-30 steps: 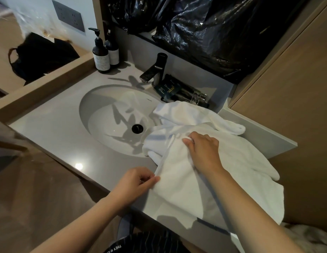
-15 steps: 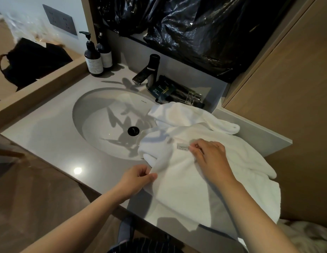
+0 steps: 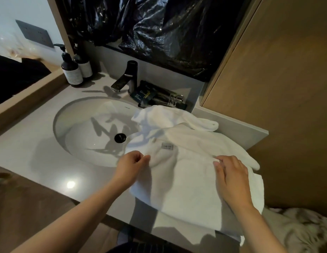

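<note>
Left hand [image 3: 130, 166] is pinching the white towel [image 3: 186, 179] at its near-left edge, thumb meeting fingertips. Right hand [image 3: 230, 177] is lying on the cloth, fingertips at a fold; whether it's pinching, I cannot tell. The towel is sprawling over the counter [image 3: 31, 152] right of the sink [image 3: 82, 125], grey label [image 3: 167, 146] facing up, front edge hanging off.

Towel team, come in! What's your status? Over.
Left hand pinches white towel edge; right hand pinches a fold. Towel spread on counter, corner over sink. Right behind it, dark toiletry packs.
</note>
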